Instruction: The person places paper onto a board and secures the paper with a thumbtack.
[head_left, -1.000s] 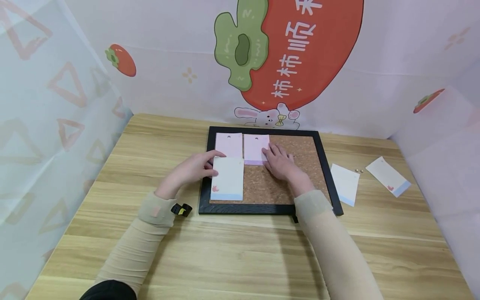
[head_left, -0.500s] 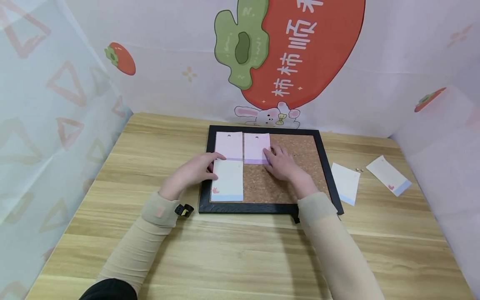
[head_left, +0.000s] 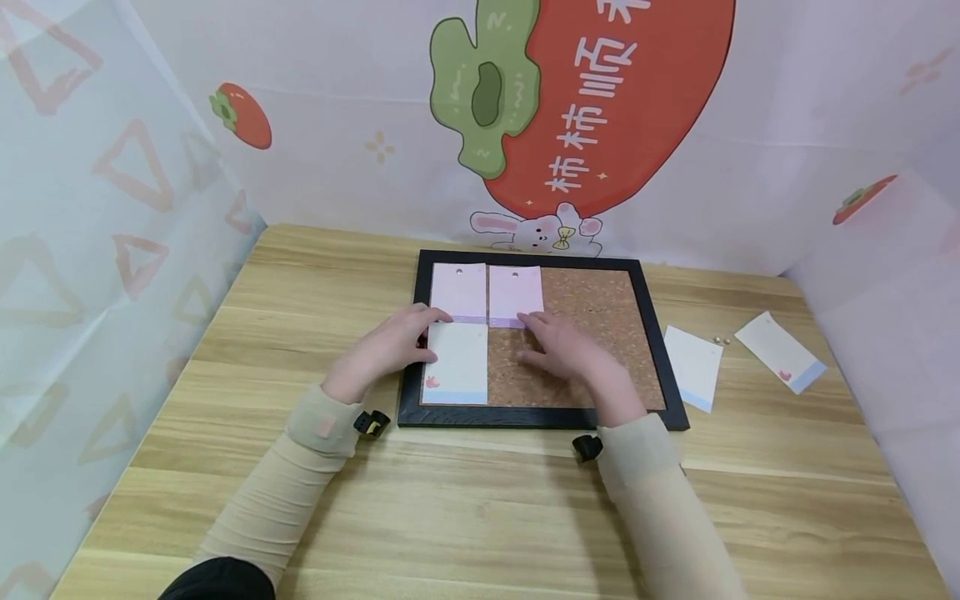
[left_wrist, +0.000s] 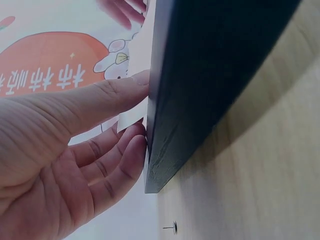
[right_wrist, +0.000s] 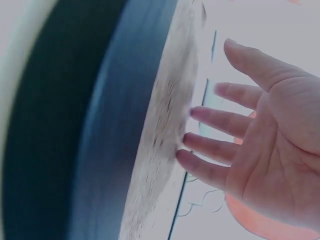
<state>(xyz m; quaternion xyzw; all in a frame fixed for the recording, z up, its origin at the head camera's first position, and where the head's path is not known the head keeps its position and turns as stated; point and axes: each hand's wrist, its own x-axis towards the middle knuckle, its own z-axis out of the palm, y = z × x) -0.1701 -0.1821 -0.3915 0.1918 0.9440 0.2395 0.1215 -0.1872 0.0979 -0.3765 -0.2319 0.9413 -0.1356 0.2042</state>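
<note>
On a black-framed cork board (head_left: 600, 350), a white note card (head_left: 459, 367) with a blue strip lies at lower left. My left hand (head_left: 386, 346) pinches its left side near the upper corner, with thumb and curled fingers about the edge in the left wrist view. Above it is a pink note card (head_left: 459, 292) with a thumbtack (head_left: 459, 271) at its top. A second pink note card (head_left: 514, 292), also tacked, sits to the right. My right hand (head_left: 570, 350) hovers low over the cork, fingers spread and fairly straight, its index fingertip at that card's lower edge.
Two more white cards (head_left: 693, 367) (head_left: 780, 352) lie on the wooden table (head_left: 465, 517) right of the board. Small thumbtacks (head_left: 722, 340) are between them. A tack (left_wrist: 172, 228) shows near the board in the left wrist view. A patterned backdrop (head_left: 337, 125) stands behind.
The white card slid slightly down with my left hand, uncovering the left pink card's purple strip. My right hand moved down from the second pink card's right side to its lower edge.
</note>
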